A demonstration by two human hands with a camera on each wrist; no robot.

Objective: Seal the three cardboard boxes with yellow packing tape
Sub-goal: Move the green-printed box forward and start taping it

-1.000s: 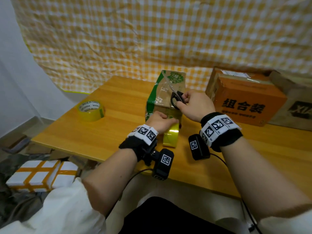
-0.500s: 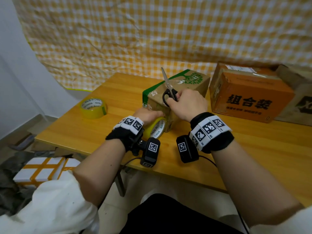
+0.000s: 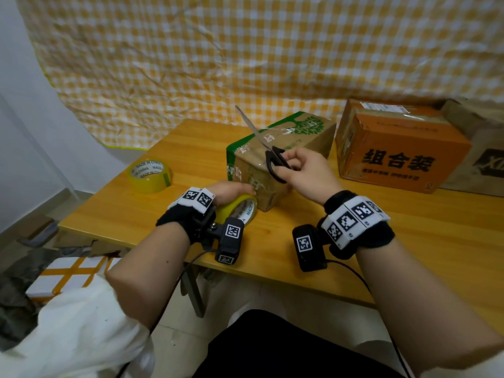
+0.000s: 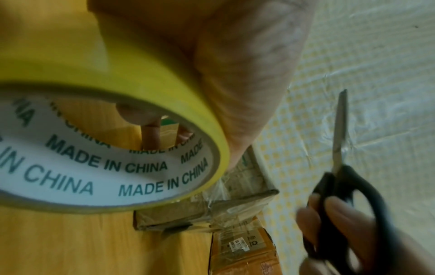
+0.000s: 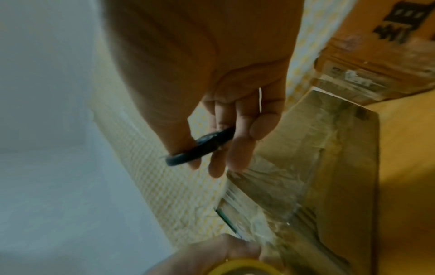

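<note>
A brown cardboard box with green print [image 3: 283, 148] lies on the wooden table [image 3: 409, 241], wrapped in clear tape [image 5: 282, 176]. My left hand [image 3: 231, 190] grips a yellow tape roll [image 3: 241, 210] at the box's near corner; in the left wrist view its fingers curl through the roll's core [image 4: 94, 158]. My right hand [image 3: 305, 173] holds black-handled scissors [image 3: 275, 159] above the box, blades together and pointing up and to the left [image 4: 340, 134]. An orange box [image 3: 401, 154] stands to the right, and a brown box [image 3: 485, 159] behind it.
A second yellow tape roll [image 3: 150, 175] lies on the table's left part. A white box with orange tape [image 3: 68, 276] sits on the floor at lower left among debris. A checked yellow cloth [image 3: 272, 50] hangs behind the table.
The green-printed box went from standing on end to lying flat. My right hand lifted the scissors up off it. The left hand kept the tape roll at the box's near corner.
</note>
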